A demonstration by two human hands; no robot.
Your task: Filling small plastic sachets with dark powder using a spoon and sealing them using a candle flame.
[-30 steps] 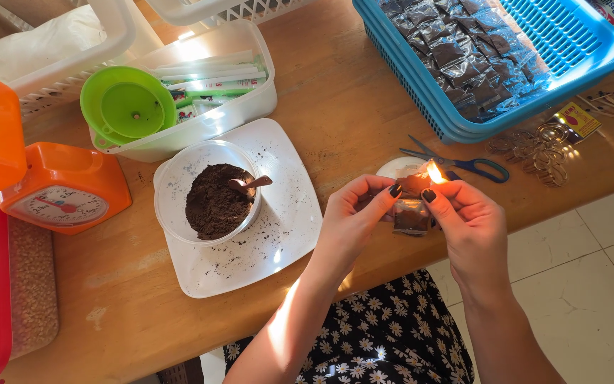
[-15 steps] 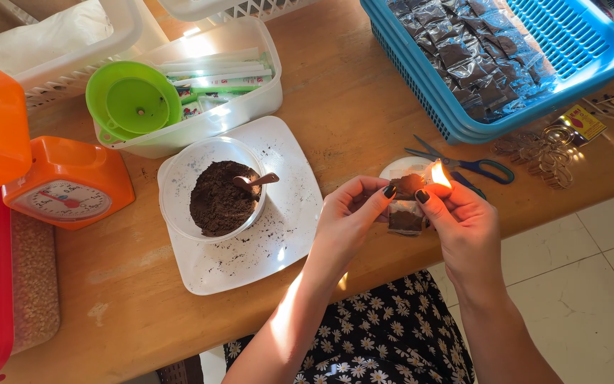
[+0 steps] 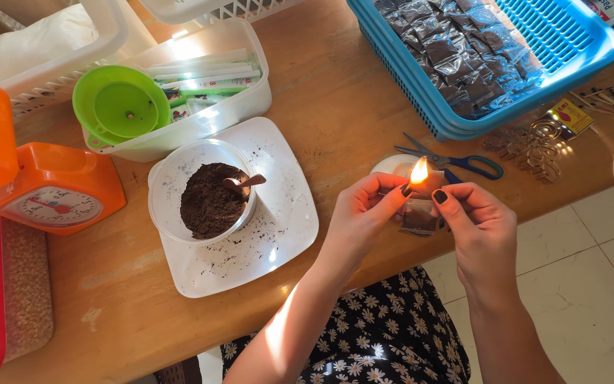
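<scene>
Hands: left hand point(image 3: 364, 213) and right hand point(image 3: 481, 231) both pinch a small clear plastic sachet of dark brown powder point(image 3: 418, 213) at the wooden table's point(image 3: 349, 107) front edge, beside a small flame point(image 3: 418, 171).

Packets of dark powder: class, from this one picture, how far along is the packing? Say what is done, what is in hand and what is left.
Done: many filled packets lie in the blue basket. In hand: the left hand and right hand hold one small packet with its top edge at a flame. Left: the bowl on the white tray holds plenty of dark powder, with a spoon in it.
</scene>
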